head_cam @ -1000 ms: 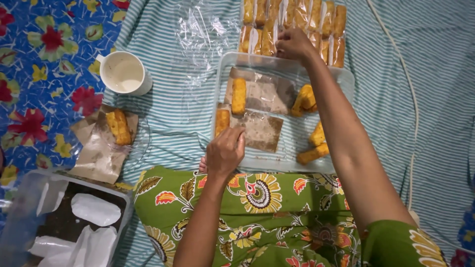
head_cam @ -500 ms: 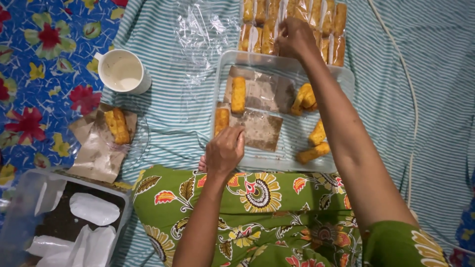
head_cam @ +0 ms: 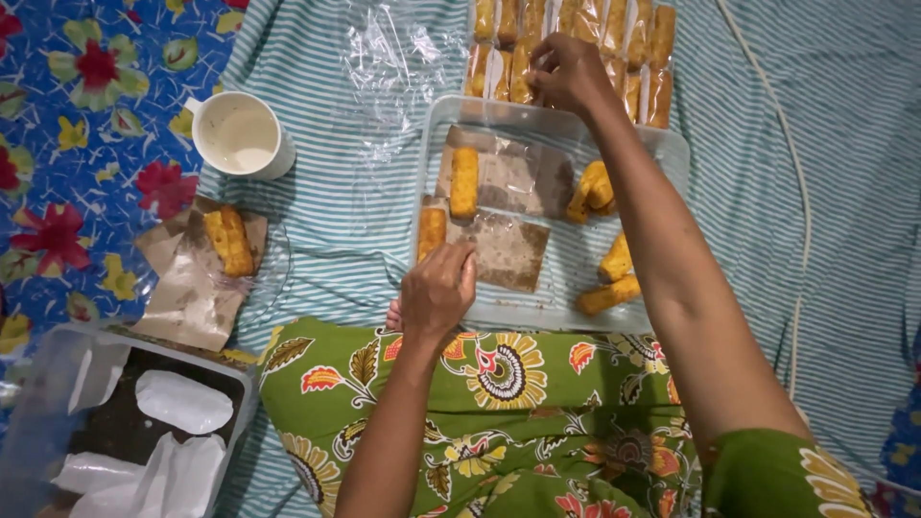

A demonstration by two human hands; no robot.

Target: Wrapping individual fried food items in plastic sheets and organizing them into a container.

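A clear plastic tray lies on a striped cloth, just beyond the person's lap. In the tray are fried golden sticks on brown paper: one stick lies upright near the tray's middle, and another stick lies at its near left side. Loose sticks sit along the tray's right side.

The left hand rests at the tray's near left edge, its fingers curled down beside the second stick and touching the paper; whether it grips anything cannot be told. The right hand reaches past the tray's far edge, fingers bunched on a row of wrapped sticks lying in clear film just behind the tray. The two hands are well apart.

Left of the tray stands a white cup. Nearer than the cup, more sticks on brown paper rest in a clear dish. Further left and nearer still is a clear box with white packets.
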